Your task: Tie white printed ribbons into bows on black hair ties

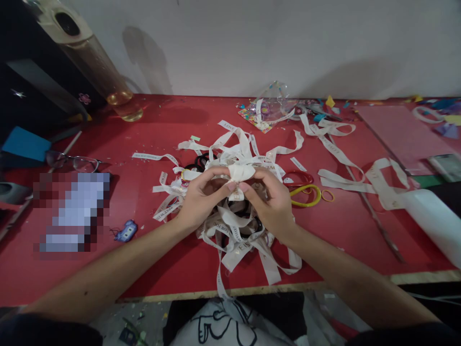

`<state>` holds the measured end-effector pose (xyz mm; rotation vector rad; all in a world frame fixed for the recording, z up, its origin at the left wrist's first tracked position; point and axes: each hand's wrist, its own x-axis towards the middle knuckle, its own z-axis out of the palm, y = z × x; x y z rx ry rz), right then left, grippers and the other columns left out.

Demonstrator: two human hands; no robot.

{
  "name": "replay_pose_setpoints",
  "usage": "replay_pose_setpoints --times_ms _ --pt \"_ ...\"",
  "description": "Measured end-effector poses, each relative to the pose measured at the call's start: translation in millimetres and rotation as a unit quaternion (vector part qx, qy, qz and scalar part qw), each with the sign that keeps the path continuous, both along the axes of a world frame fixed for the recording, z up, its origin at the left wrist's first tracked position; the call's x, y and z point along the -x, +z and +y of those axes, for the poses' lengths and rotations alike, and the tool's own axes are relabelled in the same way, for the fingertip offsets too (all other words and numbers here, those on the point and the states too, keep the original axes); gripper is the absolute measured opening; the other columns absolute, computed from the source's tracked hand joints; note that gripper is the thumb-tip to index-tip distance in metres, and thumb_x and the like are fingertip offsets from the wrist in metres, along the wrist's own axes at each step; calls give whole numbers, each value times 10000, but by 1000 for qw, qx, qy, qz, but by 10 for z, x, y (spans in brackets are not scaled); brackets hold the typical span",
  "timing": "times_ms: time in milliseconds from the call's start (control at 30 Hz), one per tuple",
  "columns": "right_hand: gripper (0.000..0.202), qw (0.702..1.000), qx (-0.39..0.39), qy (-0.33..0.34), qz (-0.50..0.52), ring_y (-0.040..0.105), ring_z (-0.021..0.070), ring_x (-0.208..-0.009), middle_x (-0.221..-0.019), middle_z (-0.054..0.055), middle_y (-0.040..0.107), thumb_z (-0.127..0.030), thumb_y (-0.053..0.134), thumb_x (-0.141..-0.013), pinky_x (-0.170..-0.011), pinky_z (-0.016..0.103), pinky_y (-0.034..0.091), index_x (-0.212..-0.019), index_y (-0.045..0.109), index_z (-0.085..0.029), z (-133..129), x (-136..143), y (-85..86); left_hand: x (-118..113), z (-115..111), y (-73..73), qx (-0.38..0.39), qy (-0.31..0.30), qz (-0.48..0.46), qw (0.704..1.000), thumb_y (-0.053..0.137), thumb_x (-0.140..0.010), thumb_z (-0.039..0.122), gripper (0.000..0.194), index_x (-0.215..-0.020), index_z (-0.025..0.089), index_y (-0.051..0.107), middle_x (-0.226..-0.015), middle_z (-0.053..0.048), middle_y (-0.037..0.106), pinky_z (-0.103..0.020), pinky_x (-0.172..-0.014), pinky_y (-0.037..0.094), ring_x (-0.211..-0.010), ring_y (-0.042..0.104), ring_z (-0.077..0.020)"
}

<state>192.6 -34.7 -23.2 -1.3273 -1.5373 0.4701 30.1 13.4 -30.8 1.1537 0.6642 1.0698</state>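
Observation:
Above a heap of printed white ribbons (234,254), my left hand (201,192) and my right hand (272,199) meet at a white ribbon bow (241,172). Both thumbs press on the lower part of the bow, and the forefingers curl round its upper sides. Gold lettering shows on the short tail under my thumbs. Black hair ties (196,166) lie among the ribbons behind my left hand. Just right of my right hand are yellow-handled scissors (306,196), their blades hidden, and a red loop (300,179). The other fingers of both hands are partly hidden.
A tall bottle (97,62) stands at the back left. Eyeglasses (77,162), a blurred-out rectangle (79,206) and a small blue trinket (126,231) lie on the left. Loose ribbon (342,154), a thin stick (374,218) and a white roll (435,226) are on the right.

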Motion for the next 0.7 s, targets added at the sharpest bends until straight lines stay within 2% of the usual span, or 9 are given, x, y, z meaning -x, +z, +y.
replay_pose_setpoints --times_ms 133,267,500,700 --pt "189 997 58 0 48 645 140 -783 -928 15 701 -383 655 -916 -665 242 517 -1033 652 -234 -8 4 -19 1 -9 11 -9 -6 -9 1000 795 -790 248 178 -937 211 703 -973 -3 705 -214 -797 557 -886 678 -121" --pt "213 992 92 14 86 638 136 -756 -880 15 695 -424 663 -904 -657 235 513 -969 655 -221 -3 1 -14 -1 1 18 -17 15 25 999 765 -824 269 139 -925 200 698 -870 0 697 -213 -751 550 -796 655 -111" --pt "247 968 184 69 155 565 103 -595 -677 -27 618 -446 603 -935 -566 216 443 -1000 656 -214 10 2 21 29 5 -8 -103 29 62 992 759 -832 213 146 -956 200 682 -997 -17 668 -205 -868 518 -948 644 -113" --pt "229 953 201 108 200 468 72 -511 -572 -62 528 -410 599 -934 -511 201 365 -985 645 -192 23 6 45 50 18 -24 -217 69 106 968 703 -876 166 145 -1009 221 680 -1026 -24 674 -210 -895 504 -986 635 -115"
